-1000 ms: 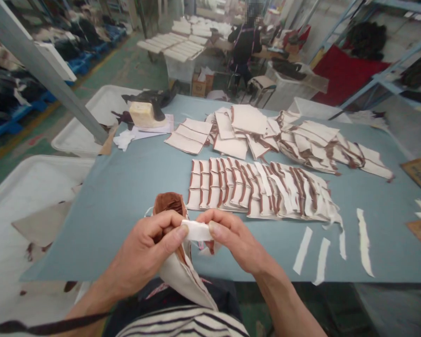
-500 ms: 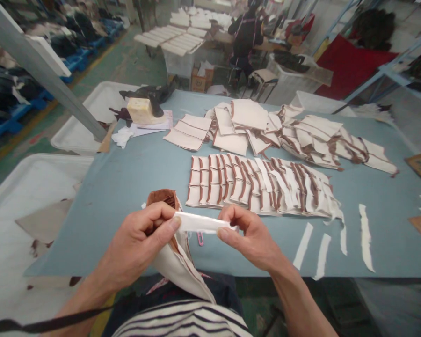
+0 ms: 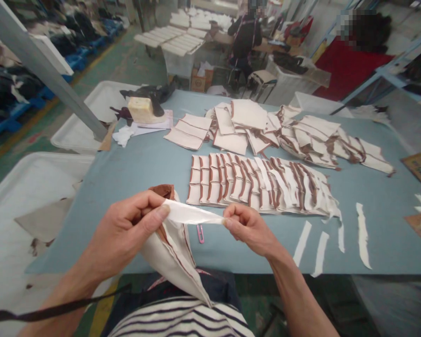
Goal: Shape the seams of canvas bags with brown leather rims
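A white fabric strip is stretched between my two hands above the table's front edge. My left hand pinches its wider end between thumb and fingers. At the narrowed, pulled end, my right hand has it pinched too. Below and behind my left hand hangs a cream cloth piece with brown lining, partly hidden by that hand and reaching down to my lap. Whether the left hand also grips this cloth I cannot tell. A pink clip lies on the table under the strip.
On the blue-grey table lies a row of overlapping cream panels with brown edging. Behind it is a loose panel heap. Loose white strips lie at right. A yellowish block sits back left. Beyond, a person is seated.
My hands have drawn apart, the left one moving left and slightly up. The strip is now longer between them and narrows to a point at the right hand.
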Tool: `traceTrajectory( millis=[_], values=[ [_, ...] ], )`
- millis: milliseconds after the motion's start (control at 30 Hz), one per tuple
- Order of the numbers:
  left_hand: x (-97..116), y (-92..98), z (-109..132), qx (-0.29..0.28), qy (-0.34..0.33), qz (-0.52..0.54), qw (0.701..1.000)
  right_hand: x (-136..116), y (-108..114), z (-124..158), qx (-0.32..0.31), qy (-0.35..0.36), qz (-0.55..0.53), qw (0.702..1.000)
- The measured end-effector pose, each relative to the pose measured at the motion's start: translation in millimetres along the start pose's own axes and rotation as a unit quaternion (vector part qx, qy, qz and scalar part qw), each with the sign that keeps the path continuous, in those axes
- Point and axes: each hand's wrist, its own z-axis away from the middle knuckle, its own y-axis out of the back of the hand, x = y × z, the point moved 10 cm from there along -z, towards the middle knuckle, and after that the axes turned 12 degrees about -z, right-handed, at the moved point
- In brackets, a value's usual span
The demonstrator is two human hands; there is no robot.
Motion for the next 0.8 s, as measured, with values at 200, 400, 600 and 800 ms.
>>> traceTrajectory(
  millis=[200, 400, 600, 800],
  values=[
    [-18.2, 37.7, -1.2, 0.058, 0.055, -0.081, 0.994, 4.7, 6.2, 16.4, 0.003, -0.011, 0.029, 1.0],
    [-44.2, 56.0, -5.8, 0.055, 0.071, -0.122, 0.988, 5.6, 9.3, 23.5, 0.027, -0.016, 0.002, 0.999],
    [-52.7, 55.3, -8.2, 0.058, 0.117, -0.118, 0.984, 11.2, 5.3, 28.5, 0.023, -0.043, -0.043, 0.998],
    [-52.7, 54.1, -10.2, 0.115, 0.144, -0.124, 0.975, -18.9, -10.5, 33.2, -0.013, -0.007, -0.057, 0.998]
  ],
)
